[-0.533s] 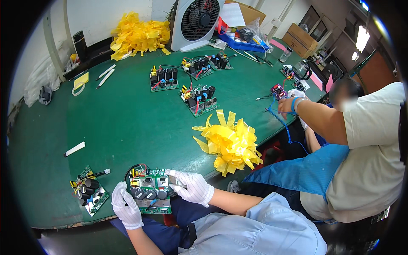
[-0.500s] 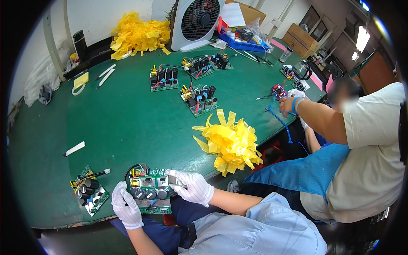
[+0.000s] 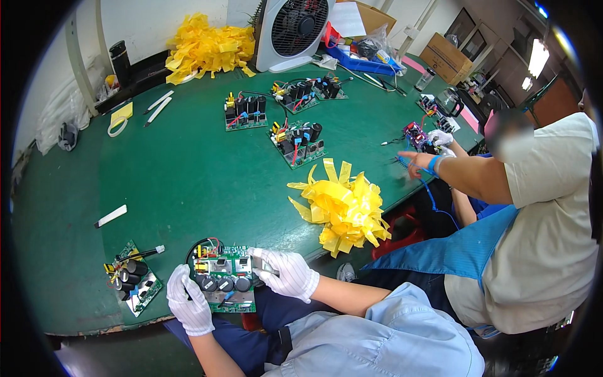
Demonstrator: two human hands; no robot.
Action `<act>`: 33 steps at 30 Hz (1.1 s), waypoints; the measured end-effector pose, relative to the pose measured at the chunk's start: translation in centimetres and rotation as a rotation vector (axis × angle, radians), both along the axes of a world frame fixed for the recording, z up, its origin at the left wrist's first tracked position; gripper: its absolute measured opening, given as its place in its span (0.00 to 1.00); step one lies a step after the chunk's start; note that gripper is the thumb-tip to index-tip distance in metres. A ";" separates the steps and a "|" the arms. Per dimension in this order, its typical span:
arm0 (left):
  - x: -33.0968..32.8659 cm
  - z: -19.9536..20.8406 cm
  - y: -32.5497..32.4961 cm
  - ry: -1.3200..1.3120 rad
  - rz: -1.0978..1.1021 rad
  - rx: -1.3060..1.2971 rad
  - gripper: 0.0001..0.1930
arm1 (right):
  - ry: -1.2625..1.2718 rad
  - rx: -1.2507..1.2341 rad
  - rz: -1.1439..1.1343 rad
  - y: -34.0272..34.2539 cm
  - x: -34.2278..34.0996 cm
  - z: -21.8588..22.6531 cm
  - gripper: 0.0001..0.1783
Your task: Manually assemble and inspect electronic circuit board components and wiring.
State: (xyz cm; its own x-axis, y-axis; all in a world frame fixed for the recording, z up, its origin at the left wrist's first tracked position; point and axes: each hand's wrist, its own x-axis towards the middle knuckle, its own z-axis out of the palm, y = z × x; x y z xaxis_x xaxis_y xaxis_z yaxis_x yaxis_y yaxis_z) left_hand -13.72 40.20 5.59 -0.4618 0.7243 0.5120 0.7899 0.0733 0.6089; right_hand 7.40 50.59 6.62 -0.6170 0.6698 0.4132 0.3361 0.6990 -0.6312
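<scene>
Green circuit board held by both gloved hands at the near table edge

Green circuit board (image 3: 225,283) sits right at the near edge of the green table (image 3: 188,182), left hand (image 3: 188,300) curled around its left side and right hand (image 3: 282,273) pinching its right edge, both in white gloves. I'd guess it's stiff and fairly light but top-heavy with those black capacitors, and fragile around the wires, so the bare edges look like the safe place to grab, not the parts. Just left of it lies another board (image 3: 133,283) with a marker-like tool (image 3: 143,253) on top. Further out there's a heap of yellow tape strips (image 3: 342,207), then more boards (image 3: 298,143), and a white fan (image 3: 300,31) at the far end. A co-worker's hand (image 3: 416,162) works on the right
</scene>
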 end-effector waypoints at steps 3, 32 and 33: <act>0.0 -0.1 0.0 -0.006 0.011 -0.005 0.13 | -0.003 -0.017 -0.002 0.0 0.0 0.0 0.21; 0.1 -0.3 0.2 0.029 0.019 0.018 0.11 | 0.045 0.039 -0.002 0.0 -0.2 -0.3 0.20; 0.0 -0.2 0.2 0.026 0.021 0.016 0.11 | 0.046 0.041 -0.002 0.0 -0.2 -0.2 0.20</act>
State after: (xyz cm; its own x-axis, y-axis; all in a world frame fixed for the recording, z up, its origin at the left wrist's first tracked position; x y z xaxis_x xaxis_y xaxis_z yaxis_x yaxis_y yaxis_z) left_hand -13.68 40.36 5.34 -0.4630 0.7060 0.5359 0.8040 0.0800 0.5892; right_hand 7.20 50.58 6.45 -0.5954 0.6531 0.4679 0.3087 0.7237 -0.6172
